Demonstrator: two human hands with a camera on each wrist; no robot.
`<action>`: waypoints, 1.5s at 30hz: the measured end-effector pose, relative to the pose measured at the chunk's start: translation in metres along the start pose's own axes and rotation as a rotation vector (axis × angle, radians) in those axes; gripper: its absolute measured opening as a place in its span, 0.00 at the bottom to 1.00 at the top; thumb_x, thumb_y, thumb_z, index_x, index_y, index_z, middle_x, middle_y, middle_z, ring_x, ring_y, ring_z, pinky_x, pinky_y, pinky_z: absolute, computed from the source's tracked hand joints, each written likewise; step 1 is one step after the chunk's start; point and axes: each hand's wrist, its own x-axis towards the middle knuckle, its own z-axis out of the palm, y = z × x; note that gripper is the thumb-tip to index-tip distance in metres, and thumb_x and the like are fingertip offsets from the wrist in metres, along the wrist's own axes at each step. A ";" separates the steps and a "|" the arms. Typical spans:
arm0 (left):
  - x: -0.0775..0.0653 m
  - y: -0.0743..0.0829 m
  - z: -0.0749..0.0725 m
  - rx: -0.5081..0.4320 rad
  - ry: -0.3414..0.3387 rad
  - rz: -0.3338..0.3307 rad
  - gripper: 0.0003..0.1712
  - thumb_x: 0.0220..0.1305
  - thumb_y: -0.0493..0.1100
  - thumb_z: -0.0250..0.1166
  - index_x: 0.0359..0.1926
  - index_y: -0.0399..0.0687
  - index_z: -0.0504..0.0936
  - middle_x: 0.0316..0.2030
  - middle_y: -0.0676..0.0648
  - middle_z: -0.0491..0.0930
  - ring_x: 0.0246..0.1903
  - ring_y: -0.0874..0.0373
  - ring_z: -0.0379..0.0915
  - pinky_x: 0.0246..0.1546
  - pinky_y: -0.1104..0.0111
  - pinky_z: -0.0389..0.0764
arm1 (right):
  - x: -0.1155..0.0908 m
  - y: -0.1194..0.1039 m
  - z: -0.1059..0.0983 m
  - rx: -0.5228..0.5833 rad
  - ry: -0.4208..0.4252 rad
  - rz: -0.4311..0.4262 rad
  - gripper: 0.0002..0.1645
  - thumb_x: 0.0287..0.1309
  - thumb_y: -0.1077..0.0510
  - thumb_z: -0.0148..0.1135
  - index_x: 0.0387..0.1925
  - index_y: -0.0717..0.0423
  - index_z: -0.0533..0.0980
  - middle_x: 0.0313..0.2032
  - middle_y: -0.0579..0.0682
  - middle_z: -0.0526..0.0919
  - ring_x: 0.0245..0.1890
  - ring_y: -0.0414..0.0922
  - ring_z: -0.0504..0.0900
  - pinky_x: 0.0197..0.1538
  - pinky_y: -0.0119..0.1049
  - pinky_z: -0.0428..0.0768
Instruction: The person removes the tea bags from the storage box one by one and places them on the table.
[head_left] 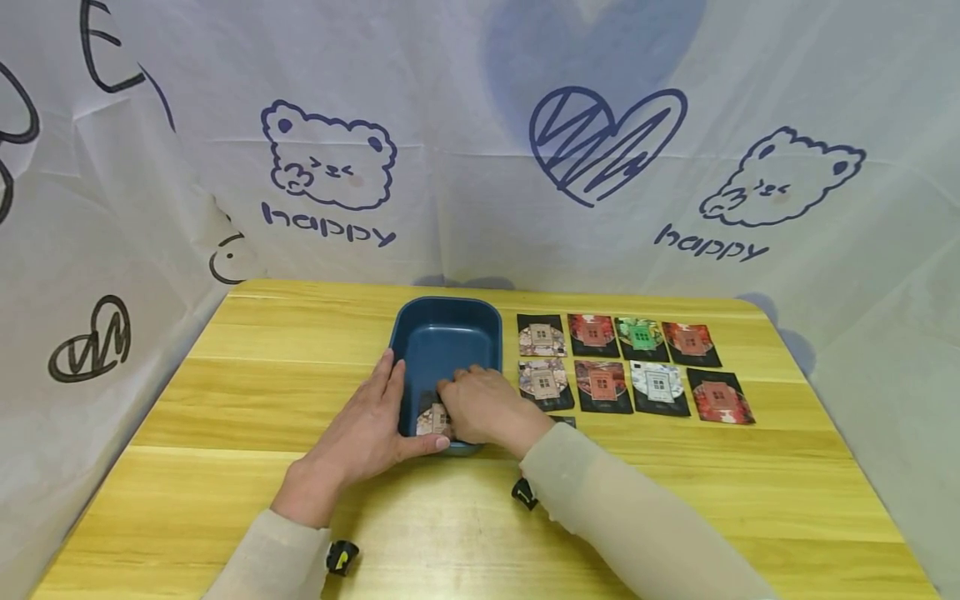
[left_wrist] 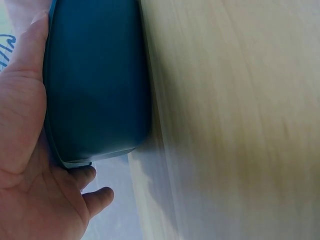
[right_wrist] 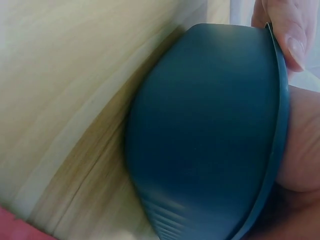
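Observation:
A dark blue rectangular bin (head_left: 450, 310) stands on the wooden table. My left hand (head_left: 363, 425) holds its near left corner, thumb over the near rim and fingers along the left side. In the left wrist view, the bin's outer wall (left_wrist: 100, 75) shows beside that hand's palm (left_wrist: 30, 170) and two bent fingertips. My right hand (head_left: 483, 404) reaches over the right rim into the bin, knuckles up and fingers bent down. Right beside it, a black sachet with a pale floral print (head_left: 433, 421) is inside at the near end. I cannot tell whether the right fingers pinch it.
To the right of the bin, several flat printed sachets lie in two rows, among them a green one (head_left: 641, 336), a white one (head_left: 660, 387) and a red one (head_left: 722, 396). Another sachet (head_left: 566, 422) pokes out behind the right wrist. Printed white cloth (head_left: 465, 200) hangs behind the table.

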 end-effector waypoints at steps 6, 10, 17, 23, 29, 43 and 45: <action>0.000 0.000 0.000 0.005 0.000 -0.002 0.78 0.57 0.86 0.60 0.83 0.30 0.45 0.84 0.31 0.34 0.81 0.32 0.46 0.77 0.43 0.63 | -0.002 0.001 0.001 0.001 0.053 -0.026 0.40 0.66 0.37 0.71 0.72 0.50 0.75 0.64 0.55 0.80 0.63 0.55 0.79 0.68 0.52 0.78; -0.001 0.000 0.000 0.007 -0.001 -0.004 0.78 0.57 0.86 0.61 0.83 0.31 0.45 0.84 0.31 0.34 0.81 0.32 0.46 0.77 0.43 0.64 | -0.003 0.003 0.000 0.043 0.092 -0.042 0.35 0.66 0.42 0.73 0.69 0.51 0.77 0.57 0.54 0.81 0.56 0.53 0.80 0.63 0.49 0.81; -0.002 0.000 -0.001 -0.002 -0.010 -0.006 0.77 0.57 0.85 0.60 0.83 0.31 0.44 0.84 0.32 0.34 0.81 0.32 0.45 0.77 0.42 0.63 | -0.005 0.007 -0.005 0.262 0.116 -0.041 0.27 0.71 0.59 0.66 0.69 0.53 0.76 0.57 0.55 0.82 0.54 0.50 0.83 0.55 0.46 0.85; -0.002 0.000 -0.002 -0.007 -0.010 -0.007 0.77 0.58 0.85 0.61 0.83 0.31 0.44 0.84 0.32 0.34 0.81 0.31 0.46 0.76 0.42 0.64 | -0.006 0.012 -0.005 0.454 0.137 -0.001 0.24 0.72 0.58 0.66 0.66 0.53 0.76 0.44 0.51 0.89 0.36 0.45 0.87 0.42 0.39 0.84; -0.002 0.000 -0.002 0.002 0.000 -0.002 0.77 0.57 0.85 0.61 0.83 0.30 0.45 0.84 0.31 0.34 0.80 0.31 0.48 0.76 0.42 0.65 | -0.011 0.018 -0.009 0.592 0.243 0.056 0.19 0.72 0.55 0.67 0.62 0.50 0.77 0.39 0.50 0.88 0.24 0.39 0.79 0.32 0.36 0.78; -0.001 0.002 -0.003 -0.008 -0.002 -0.020 0.79 0.55 0.86 0.61 0.83 0.31 0.45 0.84 0.32 0.35 0.80 0.31 0.48 0.76 0.42 0.65 | -0.024 0.042 -0.010 0.896 0.386 0.167 0.23 0.74 0.58 0.65 0.66 0.50 0.75 0.24 0.50 0.76 0.17 0.44 0.70 0.24 0.37 0.69; -0.001 0.002 -0.002 -0.012 -0.001 -0.025 0.79 0.55 0.86 0.62 0.83 0.31 0.45 0.84 0.32 0.34 0.80 0.31 0.47 0.76 0.42 0.64 | -0.028 0.047 -0.010 0.909 0.407 0.175 0.22 0.74 0.58 0.64 0.66 0.50 0.76 0.24 0.50 0.75 0.17 0.45 0.69 0.25 0.37 0.67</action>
